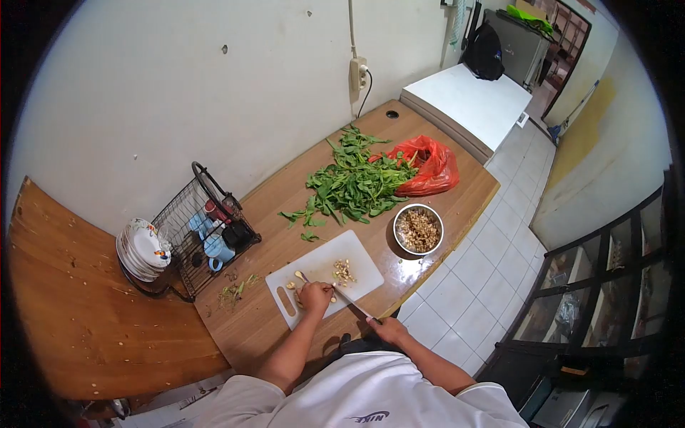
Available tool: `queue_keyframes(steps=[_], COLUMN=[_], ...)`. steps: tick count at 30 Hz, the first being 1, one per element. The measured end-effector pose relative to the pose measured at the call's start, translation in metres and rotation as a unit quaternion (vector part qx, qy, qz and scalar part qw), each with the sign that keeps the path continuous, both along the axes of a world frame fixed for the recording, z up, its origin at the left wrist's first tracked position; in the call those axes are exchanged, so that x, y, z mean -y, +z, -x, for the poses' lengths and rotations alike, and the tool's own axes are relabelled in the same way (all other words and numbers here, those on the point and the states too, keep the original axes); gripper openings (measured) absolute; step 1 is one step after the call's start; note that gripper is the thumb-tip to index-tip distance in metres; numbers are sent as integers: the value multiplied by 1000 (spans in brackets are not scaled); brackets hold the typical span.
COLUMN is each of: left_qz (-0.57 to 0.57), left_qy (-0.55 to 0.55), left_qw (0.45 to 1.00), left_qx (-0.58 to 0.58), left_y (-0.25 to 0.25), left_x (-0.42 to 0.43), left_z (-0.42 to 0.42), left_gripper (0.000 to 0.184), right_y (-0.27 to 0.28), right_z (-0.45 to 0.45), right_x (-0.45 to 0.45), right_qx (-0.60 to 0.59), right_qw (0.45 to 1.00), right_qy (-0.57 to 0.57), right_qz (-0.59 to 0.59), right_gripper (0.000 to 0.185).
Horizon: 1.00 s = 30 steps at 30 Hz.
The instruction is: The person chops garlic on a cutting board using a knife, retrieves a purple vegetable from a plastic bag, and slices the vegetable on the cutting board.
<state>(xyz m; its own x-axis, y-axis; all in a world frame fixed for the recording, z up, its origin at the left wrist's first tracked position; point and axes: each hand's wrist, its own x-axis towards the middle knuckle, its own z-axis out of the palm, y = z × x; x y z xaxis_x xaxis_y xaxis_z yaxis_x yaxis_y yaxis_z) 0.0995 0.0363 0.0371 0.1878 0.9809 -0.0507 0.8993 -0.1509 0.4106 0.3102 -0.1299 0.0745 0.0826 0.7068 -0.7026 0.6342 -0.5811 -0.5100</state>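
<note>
Two hands at the cutting board (365,251): noted from my remote station; clock directions ran from the board's middle.
Right hand (387,329): closed around the handle of the knife (351,300) at 4 o'clock; I judged the inward slant served to bring the tip over the board.
Left hand (314,294): at 7 o'clock, fingers bent in close beside the blade tip, apparently to steady something small; whether they pinched a piece, I could not tell.
Chopped pale bits (344,270): heaped at 2 o'clock, apart from the larger pale pieces (290,284) at 9, presumably to keep them sorted.
Bowl (419,252): on the table (239,324) at 2 o'clock, holding brown bits, seemingly within easy reach.
Leafy greens (349,184): spread towards 12 and 1 o'clock, stems reaching the red plastic bag (439,173).
Wire rack (187,214): at 10 o'clock, cups inside.
</note>
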Motion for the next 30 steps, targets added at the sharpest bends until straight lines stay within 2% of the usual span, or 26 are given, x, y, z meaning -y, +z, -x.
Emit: queue_keyframes(steps=[3,7,13,15,18,26,30], left_qz=[7,14,-9,-57,-64,-30,-11], left_qy=[-3,-17,-14,18,51,41,40], left_qw=[1000,1000,1000,998,995,998,999], left_qx=[-16,-17,-23,34,65,34,13], left_y=[-2,-4,3,2,-2,-18,-17], left_x=[-2,-3,-1,3,4,-6,-9], left_z=[1,2,-1,-3,-6,-4,-7], left_gripper=[11,11,11,11,10,8,5], right_y=[25,12,-16,-10,-7,-19,15], right_z=[4,17,11,8,10,9,6], right_x=[-15,-32,-33,-24,-19,-21,-34], right_qx=[16,69,12,-47,-58,-56,-88], right_qw=[998,997,1000,999,998,997,995], right_qy=[11,-11,-14,-23,-36,-50,-42], right_qz=[62,36,6,18,-6,25,17], right_gripper=[75,86,88,88,87,88,89])
